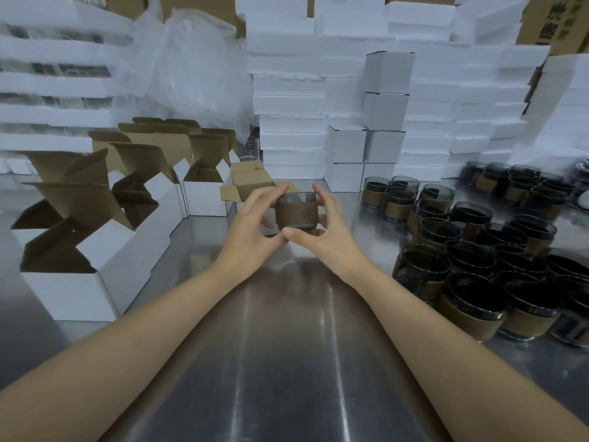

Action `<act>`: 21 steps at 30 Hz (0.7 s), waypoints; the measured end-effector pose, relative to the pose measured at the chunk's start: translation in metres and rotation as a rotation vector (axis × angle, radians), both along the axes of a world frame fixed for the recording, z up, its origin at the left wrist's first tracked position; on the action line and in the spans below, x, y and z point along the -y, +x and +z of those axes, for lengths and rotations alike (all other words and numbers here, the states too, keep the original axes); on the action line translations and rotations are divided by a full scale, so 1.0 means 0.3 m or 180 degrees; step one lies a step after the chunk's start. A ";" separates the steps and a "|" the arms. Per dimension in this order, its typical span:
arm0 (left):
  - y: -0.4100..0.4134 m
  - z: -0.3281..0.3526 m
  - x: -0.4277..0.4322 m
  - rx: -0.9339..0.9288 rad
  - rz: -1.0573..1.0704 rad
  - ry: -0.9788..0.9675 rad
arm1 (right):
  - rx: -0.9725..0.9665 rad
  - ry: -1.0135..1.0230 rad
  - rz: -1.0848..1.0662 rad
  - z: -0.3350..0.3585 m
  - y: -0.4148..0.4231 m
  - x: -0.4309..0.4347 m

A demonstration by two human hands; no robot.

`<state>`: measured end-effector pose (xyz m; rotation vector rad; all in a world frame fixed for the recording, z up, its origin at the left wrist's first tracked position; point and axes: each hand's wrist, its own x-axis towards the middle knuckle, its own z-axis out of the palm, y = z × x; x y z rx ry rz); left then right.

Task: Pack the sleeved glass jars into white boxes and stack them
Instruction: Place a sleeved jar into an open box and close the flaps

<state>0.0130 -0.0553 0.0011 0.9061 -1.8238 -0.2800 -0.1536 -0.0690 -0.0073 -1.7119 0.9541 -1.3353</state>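
On the steel table (287, 362), walled by white foam slabs (287, 90), open white boxes (95, 250) line the left edge, sleeved jars (478, 266) crowd the right edge, and mid-table the left hand (251, 224) and right hand (322, 231) grip one jar (296, 212).

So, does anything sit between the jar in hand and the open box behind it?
Nothing visible does. The left hand and right hand grip the sleeved jar just before the open box, flaps folded back; its inside is hidden.

No text is legible; the dark print on the upper-right brown carton (549, 23) is too blurred.
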 end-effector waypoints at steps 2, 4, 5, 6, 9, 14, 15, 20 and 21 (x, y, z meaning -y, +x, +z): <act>-0.001 0.000 -0.003 0.0090 0.0073 -0.0082 | 0.0080 0.0036 -0.0008 0.002 -0.001 -0.003; -0.004 0.001 -0.003 0.0079 0.0157 -0.0068 | 0.0223 0.0207 0.0063 0.009 -0.001 -0.005; -0.005 0.003 -0.002 0.0036 0.0179 -0.0033 | 0.0371 0.0355 0.0155 0.015 -0.003 -0.005; -0.006 0.003 -0.002 0.0007 0.0202 0.0004 | 0.0606 0.0525 0.0300 0.021 -0.006 -0.005; -0.004 0.002 0.000 0.0043 0.0244 0.0063 | 0.1252 0.0935 0.0781 0.032 -0.020 -0.004; -0.004 -0.001 0.004 0.0065 0.0220 -0.0040 | 0.1178 0.0925 0.0934 0.023 -0.021 0.004; -0.002 -0.002 0.004 0.0095 0.0245 -0.0104 | 0.1128 0.0919 0.0948 0.023 -0.020 0.003; -0.012 -0.009 -0.005 0.0303 0.0283 -0.0514 | 0.0835 0.0833 0.0679 0.020 -0.011 -0.004; -0.013 -0.011 -0.004 0.0322 0.0271 -0.0526 | 0.0898 0.0847 0.0662 0.022 -0.010 -0.005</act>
